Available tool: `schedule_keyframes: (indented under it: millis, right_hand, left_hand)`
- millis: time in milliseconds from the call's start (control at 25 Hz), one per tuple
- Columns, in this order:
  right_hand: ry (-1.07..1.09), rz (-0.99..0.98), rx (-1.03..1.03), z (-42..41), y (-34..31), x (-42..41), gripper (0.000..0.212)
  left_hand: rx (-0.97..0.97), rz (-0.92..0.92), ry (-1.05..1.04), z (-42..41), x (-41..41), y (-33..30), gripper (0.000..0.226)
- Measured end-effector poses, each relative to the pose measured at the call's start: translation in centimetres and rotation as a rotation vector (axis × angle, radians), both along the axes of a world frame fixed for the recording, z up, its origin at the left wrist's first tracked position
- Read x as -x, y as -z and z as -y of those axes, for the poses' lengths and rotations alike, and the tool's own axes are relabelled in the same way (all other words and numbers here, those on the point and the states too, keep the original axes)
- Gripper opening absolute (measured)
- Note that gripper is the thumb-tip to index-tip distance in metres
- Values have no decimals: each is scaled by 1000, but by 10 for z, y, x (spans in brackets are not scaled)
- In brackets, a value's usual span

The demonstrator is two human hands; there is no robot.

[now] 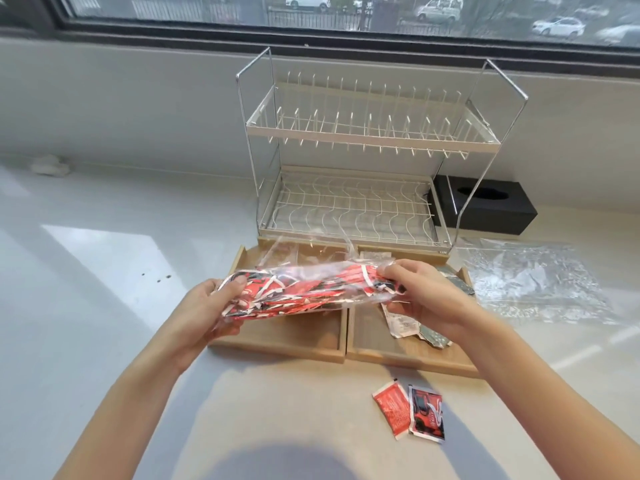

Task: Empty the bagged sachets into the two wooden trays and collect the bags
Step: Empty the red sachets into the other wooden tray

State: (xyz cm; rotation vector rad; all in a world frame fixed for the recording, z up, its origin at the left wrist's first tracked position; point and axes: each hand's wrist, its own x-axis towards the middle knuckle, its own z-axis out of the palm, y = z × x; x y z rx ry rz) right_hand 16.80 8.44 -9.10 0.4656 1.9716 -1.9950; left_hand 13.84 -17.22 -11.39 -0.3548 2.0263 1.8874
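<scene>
A clear plastic bag of red sachets [304, 289] hangs level above the two wooden trays. My left hand [211, 306] grips its left end and my right hand [422, 299] grips its right end. The left wooden tray [287, 341] shows bare wood below the bag. The right wooden tray [398, 355] holds several grey-green and white sachets [426, 327], partly hidden by my right hand. Two red sachets [410, 412] lie loose on the counter in front of the trays. An empty clear bag [533, 282] lies flat to the right of the trays.
A two-tier wire dish rack [363, 161] stands just behind the trays. A black tissue box [491, 206] sits at its right. The pale counter runs to a window sill at the back, with a small white lump [50, 164] at far left.
</scene>
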Motion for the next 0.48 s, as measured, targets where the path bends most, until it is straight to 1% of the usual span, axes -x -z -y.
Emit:
schedule_keyframes:
  millis: [80, 120, 160, 200, 240, 320, 400, 440, 480]
  right_hand:
    - [43, -32, 62, -3, -3, 1, 19]
    - [69, -37, 101, -4, -6, 2, 20]
    - [86, -40, 133, -6, -9, 3, 19]
    - [87, -41, 141, -7, -12, 4, 19]
    - [66, -39, 131, -6, -14, 6, 20]
    - [33, -37, 107, -5, -19, 8, 24]
    - [47, -83, 103, -4, -28, 13, 25]
    - [53, -121, 36, -3, -33, 16, 27]
    - [45, -160, -90, -4, -36, 19, 32]
  left_hand:
    - [-76, -15, 25, 3, 0, -11, 22]
    - [-148, -22, 51, 7, 1, -17, 28]
    - [-205, -34, 79, 9, 2, -23, 38]
    - [-222, -45, 101, 12, 3, -27, 49]
    - [-211, -49, 100, 12, 4, -30, 52]
    - [-157, -55, 62, 8, 6, -32, 34]
    - [-149, -88, 21, 4, 10, -39, 21]
    - [-155, -114, 11, 5, 12, -44, 16]
    - [-134, -141, 22, 5, 14, -49, 13]
